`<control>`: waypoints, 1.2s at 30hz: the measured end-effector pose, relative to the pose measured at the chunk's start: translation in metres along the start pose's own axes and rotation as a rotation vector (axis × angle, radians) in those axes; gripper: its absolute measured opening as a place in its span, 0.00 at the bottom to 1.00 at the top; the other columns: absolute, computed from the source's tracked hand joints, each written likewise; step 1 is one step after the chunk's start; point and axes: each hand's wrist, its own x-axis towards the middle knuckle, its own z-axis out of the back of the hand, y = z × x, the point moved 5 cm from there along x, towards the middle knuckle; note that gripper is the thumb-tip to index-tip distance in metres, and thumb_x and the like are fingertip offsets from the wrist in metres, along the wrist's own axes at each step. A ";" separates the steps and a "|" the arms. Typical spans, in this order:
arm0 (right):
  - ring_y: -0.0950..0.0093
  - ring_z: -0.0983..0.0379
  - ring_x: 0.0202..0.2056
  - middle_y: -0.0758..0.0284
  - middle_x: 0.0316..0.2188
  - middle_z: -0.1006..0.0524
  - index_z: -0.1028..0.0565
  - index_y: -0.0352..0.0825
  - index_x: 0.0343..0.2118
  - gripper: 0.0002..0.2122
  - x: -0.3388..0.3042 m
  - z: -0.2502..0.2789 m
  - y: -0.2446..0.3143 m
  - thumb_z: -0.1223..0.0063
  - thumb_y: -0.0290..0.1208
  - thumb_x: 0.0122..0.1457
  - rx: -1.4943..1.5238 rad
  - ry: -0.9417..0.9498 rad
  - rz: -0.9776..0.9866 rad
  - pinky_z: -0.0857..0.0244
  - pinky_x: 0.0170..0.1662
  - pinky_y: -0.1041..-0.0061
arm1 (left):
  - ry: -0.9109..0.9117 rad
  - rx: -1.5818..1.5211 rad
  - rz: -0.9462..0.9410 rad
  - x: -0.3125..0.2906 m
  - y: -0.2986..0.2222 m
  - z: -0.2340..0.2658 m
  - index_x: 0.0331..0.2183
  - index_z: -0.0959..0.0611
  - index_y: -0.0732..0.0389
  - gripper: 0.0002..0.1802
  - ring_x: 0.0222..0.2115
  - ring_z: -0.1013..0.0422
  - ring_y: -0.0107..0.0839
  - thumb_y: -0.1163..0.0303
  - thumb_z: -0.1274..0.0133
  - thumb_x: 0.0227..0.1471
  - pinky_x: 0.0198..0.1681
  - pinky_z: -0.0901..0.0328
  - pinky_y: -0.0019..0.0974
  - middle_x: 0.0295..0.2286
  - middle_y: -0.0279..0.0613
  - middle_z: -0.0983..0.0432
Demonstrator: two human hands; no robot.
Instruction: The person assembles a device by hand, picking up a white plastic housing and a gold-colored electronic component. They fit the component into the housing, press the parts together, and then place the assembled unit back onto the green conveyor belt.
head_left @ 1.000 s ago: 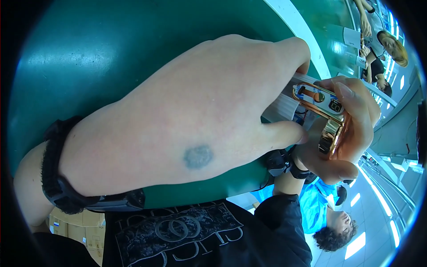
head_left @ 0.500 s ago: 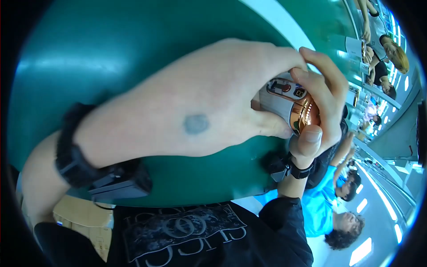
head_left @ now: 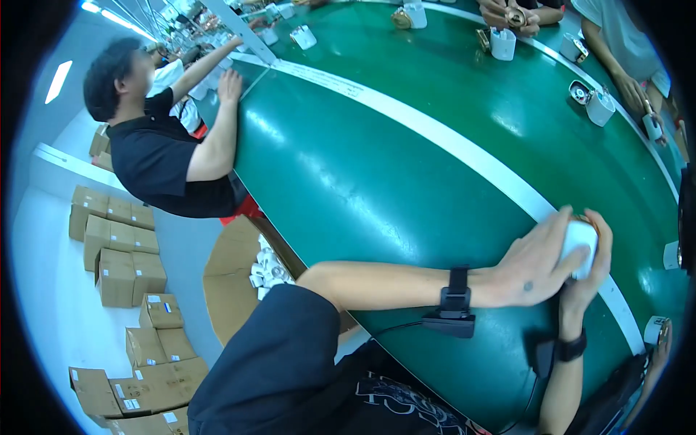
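Observation:
A small white appliance (head_left: 581, 241) with a copper-coloured rim is held between both my hands above the green table. My left hand (head_left: 533, 264) reaches across from the left, its fingers closed around the near side of the white body. From the lower right comes my right hand (head_left: 599, 264), its fingers wrapped round the far side and the copper-coloured end. The hands are slightly blurred, and their fingers cover part of the appliance. Each wrist wears a black strap with a small dark box.
Similar white appliances stand about the green table (head_left: 348, 196), such as one white unit (head_left: 502, 45) at the far side. A co-worker in black (head_left: 156, 156) leans on its left edge. Below is an open carton (head_left: 225, 279) of white parts; stacked cartons (head_left: 119, 275) line the floor.
The view has swung left and taken in more of the table, cartons and co-workers. The appliance has been turned in my hands; its control panel no longer shows.

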 end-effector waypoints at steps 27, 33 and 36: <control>0.59 0.33 0.53 0.52 0.53 0.31 0.34 0.30 0.49 0.20 0.128 -0.071 -0.051 0.37 0.24 0.57 -0.231 -0.046 0.293 0.40 0.59 0.65 | -0.545 0.522 0.076 0.041 0.102 0.204 0.56 0.33 0.68 0.29 0.41 0.28 0.49 0.66 0.44 0.58 0.46 0.31 0.47 0.45 0.57 0.31; 0.61 0.29 0.44 0.58 0.47 0.26 0.32 0.32 0.32 0.10 0.120 -0.056 -0.012 0.38 0.23 0.58 -0.465 -0.157 0.496 0.38 0.54 0.68 | -0.610 0.568 0.113 0.072 0.152 0.278 0.53 0.30 0.68 0.27 0.41 0.29 0.49 0.68 0.42 0.55 0.46 0.32 0.48 0.43 0.57 0.30; 0.64 0.29 0.42 0.60 0.45 0.25 0.32 0.32 0.30 0.09 0.102 -0.076 0.004 0.40 0.21 0.58 -0.399 -0.105 0.547 0.36 0.51 0.69 | -0.606 0.660 0.103 0.086 0.173 0.299 0.53 0.30 0.67 0.28 0.43 0.29 0.51 0.67 0.40 0.53 0.48 0.33 0.49 0.44 0.57 0.30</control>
